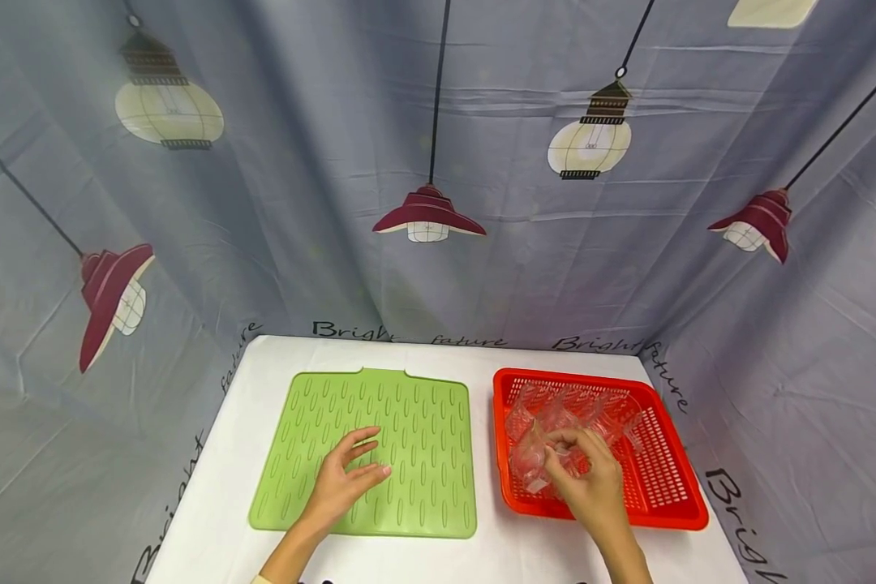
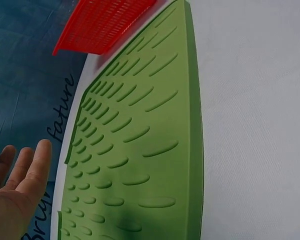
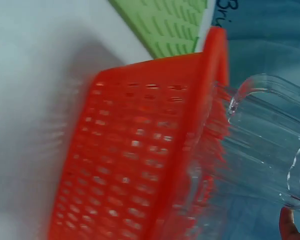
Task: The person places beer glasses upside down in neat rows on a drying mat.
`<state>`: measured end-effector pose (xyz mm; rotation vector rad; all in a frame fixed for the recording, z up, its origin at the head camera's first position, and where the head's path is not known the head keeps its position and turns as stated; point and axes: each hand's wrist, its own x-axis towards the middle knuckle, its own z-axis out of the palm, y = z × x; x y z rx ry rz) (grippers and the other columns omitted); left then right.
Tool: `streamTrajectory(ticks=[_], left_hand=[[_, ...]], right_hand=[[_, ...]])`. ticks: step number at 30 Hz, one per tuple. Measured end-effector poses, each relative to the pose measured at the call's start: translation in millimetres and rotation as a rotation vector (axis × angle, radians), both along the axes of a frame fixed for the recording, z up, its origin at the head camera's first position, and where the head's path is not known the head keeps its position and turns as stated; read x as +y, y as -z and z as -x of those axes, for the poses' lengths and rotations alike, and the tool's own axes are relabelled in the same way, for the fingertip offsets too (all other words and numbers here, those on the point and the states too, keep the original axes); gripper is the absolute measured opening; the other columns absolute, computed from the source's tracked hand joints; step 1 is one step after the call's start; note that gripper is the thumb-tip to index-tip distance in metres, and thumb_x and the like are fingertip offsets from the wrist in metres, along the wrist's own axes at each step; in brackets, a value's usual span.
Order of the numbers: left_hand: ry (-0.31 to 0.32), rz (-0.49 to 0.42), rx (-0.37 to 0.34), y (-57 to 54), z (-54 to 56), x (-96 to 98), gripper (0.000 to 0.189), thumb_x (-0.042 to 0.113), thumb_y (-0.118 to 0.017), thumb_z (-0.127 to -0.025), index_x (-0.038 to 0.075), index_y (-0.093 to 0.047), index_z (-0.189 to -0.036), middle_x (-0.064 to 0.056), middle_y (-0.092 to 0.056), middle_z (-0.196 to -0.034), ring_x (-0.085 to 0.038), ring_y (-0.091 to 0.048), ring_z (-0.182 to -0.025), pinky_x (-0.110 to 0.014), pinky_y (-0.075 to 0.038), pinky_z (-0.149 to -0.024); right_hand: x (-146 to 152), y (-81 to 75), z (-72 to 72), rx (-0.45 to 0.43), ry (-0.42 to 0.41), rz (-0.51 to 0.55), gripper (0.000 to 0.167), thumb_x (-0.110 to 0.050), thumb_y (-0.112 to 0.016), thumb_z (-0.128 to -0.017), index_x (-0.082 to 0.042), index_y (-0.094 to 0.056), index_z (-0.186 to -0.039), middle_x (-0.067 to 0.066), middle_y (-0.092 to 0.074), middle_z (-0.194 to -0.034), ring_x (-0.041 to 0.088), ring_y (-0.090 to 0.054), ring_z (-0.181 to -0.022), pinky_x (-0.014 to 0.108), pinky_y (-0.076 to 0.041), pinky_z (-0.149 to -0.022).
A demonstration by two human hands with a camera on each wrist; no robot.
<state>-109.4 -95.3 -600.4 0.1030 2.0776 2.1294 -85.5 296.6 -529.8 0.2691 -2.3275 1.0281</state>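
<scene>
we are reading "bright" and "fature", repeating in dark script along the grey curtain (image 1: 409, 284); the mug (image 3: 267, 145) is looking clear and colourless, with a looped handle and glints along its edges; our right hand (image 1: 590, 477) is pinching it at the near left part of the red basket (image 1: 664, 462), where more clear vessels (image 1: 568, 410) are crowding; our left hand (image 1: 341, 480) is hovering over the green mat (image 1: 431, 454), thumb and fingers standing wide apart
</scene>
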Motion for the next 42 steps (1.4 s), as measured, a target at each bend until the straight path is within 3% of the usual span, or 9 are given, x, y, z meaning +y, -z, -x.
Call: streamTrajectory(ticks=[5, 8, 11, 18, 26, 33, 36, 40, 42], left_hand=[[0.001, 0.006, -0.001, 0.2, -0.8, 0.5, 0.065, 0.013, -0.088, -0.09, 0.022, -0.06, -0.148, -0.013, -0.048, -0.165, -0.048, -0.047, -0.153, -0.03, -0.062, -0.109], [0.003, 0.014, -0.004, 1.2, -0.5, -0.1, 0.065, 0.015, -0.088, -0.09, 0.022, -0.059, -0.149, -0.012, -0.048, -0.165, -0.047, -0.047, -0.153, -0.032, -0.061, -0.11], [0.009, 0.01, -0.001, 0.5, 0.1, 0.0, 0.066, 0.015, -0.087, -0.091, 0.022, -0.058, -0.149, -0.014, -0.048, -0.166, -0.048, -0.046, -0.153, -0.034, -0.061, -0.112], [0.014, 0.011, 0.033, -0.8, 1.0, 5.7, 0.067, 0.013, -0.088, -0.089, 0.022, -0.059, -0.149, -0.013, -0.05, -0.164, -0.049, -0.048, -0.152, -0.039, -0.06, -0.114], [0.084, -0.045, 0.093, -1.8, -0.8, 19.2, 0.07, 0.009, -0.086, -0.091, 0.015, -0.054, -0.153, -0.019, -0.045, -0.166, -0.047, -0.049, -0.151, -0.044, -0.059, -0.115], [0.102, -0.063, 0.174, -2.0, -0.4, 33.7, 0.076, 0.008, -0.087, -0.09, 0.012, -0.051, -0.157, -0.012, -0.049, -0.164, -0.031, -0.055, -0.147, -0.054, -0.055, -0.117], [0.117, -0.077, 0.226, -2.0, -0.5, 41.1, 0.079, 0.006, -0.086, -0.091, 0.006, -0.046, -0.159, -0.016, -0.049, -0.163, -0.025, -0.058, -0.144, -0.053, -0.056, -0.115], [0.141, -0.126, 0.251, -3.4, 0.0, 51.8, 0.081, 0.002, -0.085, -0.09, 0.005, -0.044, -0.16, -0.02, -0.047, -0.163, -0.041, -0.055, -0.146, -0.052, -0.057, -0.115], [0.148, -0.145, 0.235, -4.8, 0.1, 56.5, 0.083, 0.002, -0.086, -0.089, 0.007, -0.044, -0.161, -0.02, -0.047, -0.163, -0.048, -0.052, -0.147, -0.047, -0.058, -0.115]], right_hand=[[-7.1, -14.8, -2.1, 0.015, 0.007, 0.026, 0.034, 0.01, -0.082, -0.081, -0.016, -0.077, -0.102, -0.001, -0.074, -0.092, 0.004, -0.06, -0.092, 0.008, -0.048, -0.098], [-13.7, -22.0, -2.2, 0.069, -0.018, 0.027, 0.035, 0.01, -0.083, -0.079, -0.015, -0.078, -0.104, -0.001, -0.075, -0.093, 0.006, -0.059, -0.094, 0.01, -0.048, -0.096], [-19.9, -27.0, -0.1, 0.137, -0.057, 0.036, 0.037, 0.011, -0.083, -0.077, -0.013, -0.078, -0.104, 0.001, -0.075, -0.094, 0.008, -0.06, -0.093, 0.017, -0.047, -0.11], [-36.5, -28.9, 3.7, 0.216, -0.097, 0.061, 0.035, 0.013, -0.083, -0.073, -0.007, -0.078, -0.102, 0.005, -0.075, -0.091, 0.013, -0.058, -0.092, 0.015, -0.048, -0.097], [-58.0, -25.9, 6.9, 0.202, -0.169, 0.169, 0.036, 0.016, -0.083, -0.074, -0.006, -0.078, -0.102, 0.008, -0.073, -0.089, 0.013, -0.06, -0.093, 0.025, -0.046, -0.121], [-79.5, -27.9, 9.2, 0.18, -0.23, 0.214, 0.034, 0.014, -0.083, -0.078, -0.007, -0.078, -0.105, 0.009, -0.073, -0.094, 0.014, -0.059, -0.094, 0.018, -0.05, -0.103], [-89.4, -28.5, 9.2, 0.184, -0.253, 0.262, 0.034, 0.015, -0.082, -0.078, -0.005, -0.078, -0.105, 0.011, -0.074, -0.095, 0.014, -0.06, -0.095, 0.019, -0.051, -0.106], [-101.2, -28.7, 8.8, 0.183, -0.303, 0.342, 0.034, 0.019, -0.08, -0.078, 0.0, -0.076, -0.106, 0.015, -0.073, -0.099, 0.016, -0.062, -0.102, 0.021, -0.053, -0.106], [-106.1, -28.7, 8.5, 0.183, -0.325, 0.359, 0.033, 0.02, -0.079, -0.078, 0.002, -0.075, -0.106, 0.016, -0.072, -0.101, 0.017, -0.062, -0.102, 0.019, -0.052, -0.095]])
